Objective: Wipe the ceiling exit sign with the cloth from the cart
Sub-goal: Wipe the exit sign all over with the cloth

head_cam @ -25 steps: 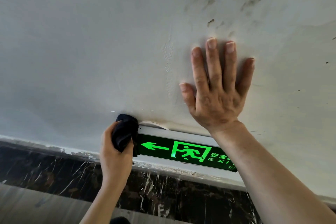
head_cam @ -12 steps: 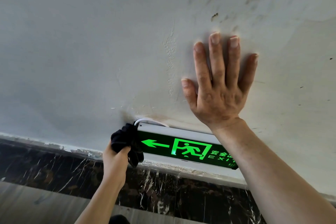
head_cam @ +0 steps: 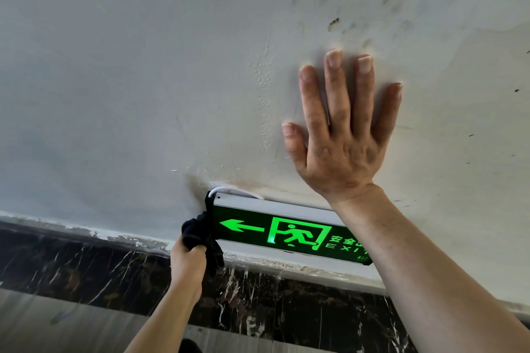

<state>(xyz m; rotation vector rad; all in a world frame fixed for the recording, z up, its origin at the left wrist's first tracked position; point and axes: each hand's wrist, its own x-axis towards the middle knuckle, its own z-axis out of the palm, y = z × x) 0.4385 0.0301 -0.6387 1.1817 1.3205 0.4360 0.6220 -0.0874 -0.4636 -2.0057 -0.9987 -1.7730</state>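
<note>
A lit green exit sign (head_cam: pixel 275 233) with a white frame hangs from the grey ceiling (head_cam: pixel 129 80), its arrow pointing left. My left hand (head_cam: pixel 187 262) grips a bunched black cloth (head_cam: pixel 200 233) and holds it against the sign's left end, near the lower corner. My right hand (head_cam: pixel 341 135) lies flat on the ceiling above the sign, fingers spread, holding nothing. My right forearm hides the sign's right end. A white cable (head_cam: pixel 226 188) loops out above the sign's top left corner.
Dark stains and flaking paint mark the ceiling (head_cam: pixel 338 21) above my right hand. A dark marble band (head_cam: pixel 86 269) with white veins runs along the wall below the ceiling edge, with a grey wall panel (head_cam: pixel 57 324) under it.
My left hand has slid the cloth down the sign's left end, from the top corner to the lower part, which uncovers the white cable. My right hand stays flat on the ceiling.
</note>
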